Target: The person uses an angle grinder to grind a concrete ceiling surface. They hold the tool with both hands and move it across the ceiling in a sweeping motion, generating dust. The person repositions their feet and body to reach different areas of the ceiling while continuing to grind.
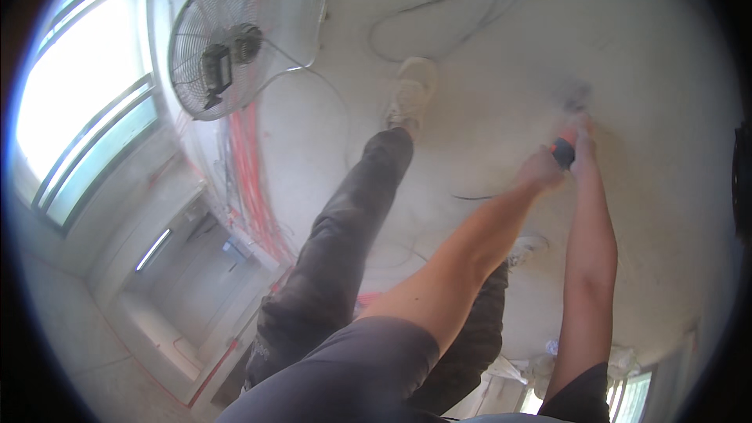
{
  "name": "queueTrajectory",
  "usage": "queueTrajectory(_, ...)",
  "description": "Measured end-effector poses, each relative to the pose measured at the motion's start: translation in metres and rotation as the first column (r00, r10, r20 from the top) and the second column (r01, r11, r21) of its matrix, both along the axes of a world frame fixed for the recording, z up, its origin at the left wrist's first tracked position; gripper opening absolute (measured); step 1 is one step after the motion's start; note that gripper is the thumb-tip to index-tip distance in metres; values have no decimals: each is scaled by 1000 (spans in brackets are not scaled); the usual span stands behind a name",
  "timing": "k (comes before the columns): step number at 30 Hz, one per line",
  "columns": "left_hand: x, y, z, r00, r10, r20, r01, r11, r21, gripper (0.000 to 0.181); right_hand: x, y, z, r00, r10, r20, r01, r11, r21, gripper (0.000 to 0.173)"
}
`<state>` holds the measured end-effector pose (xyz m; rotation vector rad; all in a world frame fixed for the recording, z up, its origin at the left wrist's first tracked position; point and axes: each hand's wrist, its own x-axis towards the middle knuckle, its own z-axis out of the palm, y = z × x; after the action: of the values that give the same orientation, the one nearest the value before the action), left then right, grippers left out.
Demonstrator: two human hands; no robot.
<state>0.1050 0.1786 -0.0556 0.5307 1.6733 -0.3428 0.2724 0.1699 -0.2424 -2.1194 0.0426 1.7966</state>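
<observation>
In dusty air I hold a corded-looking red and black power tool, likely an angle grinder (564,150), low over the dusty concrete floor (482,94). My left hand (539,169) is closed around its black rear part. Farther forward, my right hand (583,132) grips the red body from the right side. The tool's dark front end (577,97) is blurred in dust; whether it touches the floor I cannot tell. A thin black cable (473,197) lies to the left of my left hand.
A large wire-caged fan (220,47) stands at the upper left. Red conduits (249,158) run along the floor below it. A grey cable (376,26) loops ahead of my shoe (414,91). Bright windows (82,82) are at the far left, and plastic bags (617,361) at the lower right.
</observation>
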Motion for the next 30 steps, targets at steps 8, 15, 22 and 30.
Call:
queueTrajectory(8, -7, -3, 7, 999, 40, 30, -40, 999, -7, 52, -8, -3, 2, 1000, -3, -15, 2, 996, -88, 79)
queueTrajectory(15, -2, -8, 12, 999, 35, -13, -35, 999, -5, 45, -3, -14, 0, 997, -12, -74, 7, 997, -71, 81)
queueTrajectory(22, -6, -14, 9, 1000, -11, 19, 10, 999, 48, 49, -13, -14, 9, 996, -21, -88, 13, 996, -88, 69)
queueTrajectory(30, 4, -3, 6, 1000, -6, 16, 6, 1000, 1, 51, -17, -17, -4, 995, -50, -87, 58, 994, 91, 60)
